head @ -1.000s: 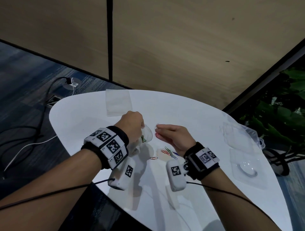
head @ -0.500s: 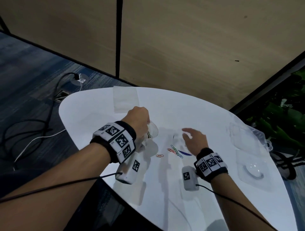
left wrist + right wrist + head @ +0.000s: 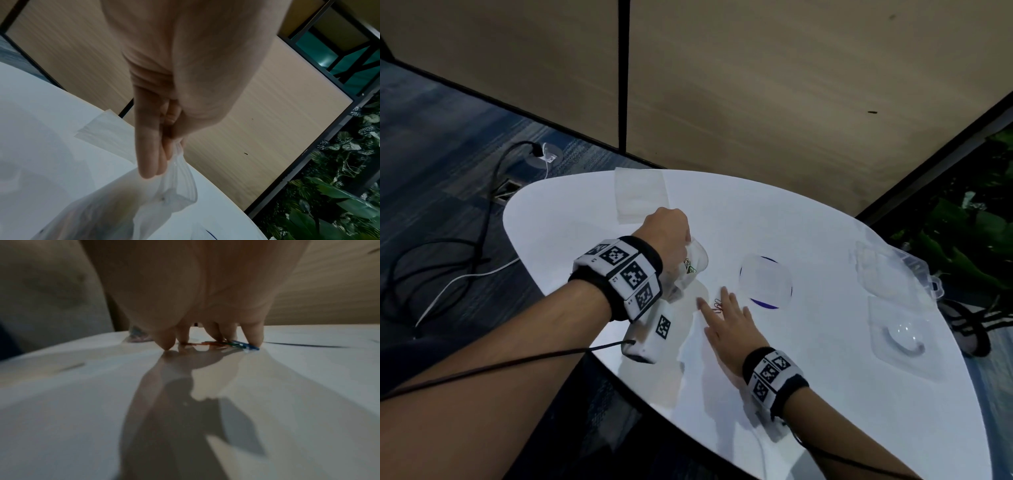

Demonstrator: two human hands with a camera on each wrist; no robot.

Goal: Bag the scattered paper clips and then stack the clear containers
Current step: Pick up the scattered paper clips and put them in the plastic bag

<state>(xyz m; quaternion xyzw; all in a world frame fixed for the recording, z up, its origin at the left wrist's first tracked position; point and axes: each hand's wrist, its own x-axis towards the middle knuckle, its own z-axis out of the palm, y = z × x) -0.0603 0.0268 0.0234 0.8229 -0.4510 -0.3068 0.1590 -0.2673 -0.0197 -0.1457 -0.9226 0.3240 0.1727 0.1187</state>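
My left hand (image 3: 671, 234) holds a clear plastic bag (image 3: 692, 269) up off the white table (image 3: 825, 394), pinching its rim (image 3: 176, 164); several coloured clips show inside. My right hand (image 3: 722, 310) lies low on the table to the right of the bag, fingers spread and straight. Its fingertips (image 3: 254, 337) touch a small cluster of orange, green and blue paper clips (image 3: 232, 344), which peek out between the fingers (image 3: 717, 304). A clear squarish container (image 3: 765, 282) with a purple edge lies just beyond that hand.
More clear containers sit at the table's right edge, one at the back (image 3: 880, 274) and one with a round dome (image 3: 902, 337). A flat clear bag (image 3: 640, 195) lies at the far edge. Cables run across the floor on the left.
My right hand has left the bag's mouth and dropped to the table, its fingers now spread over the clips. My left hand still holds the bag up.
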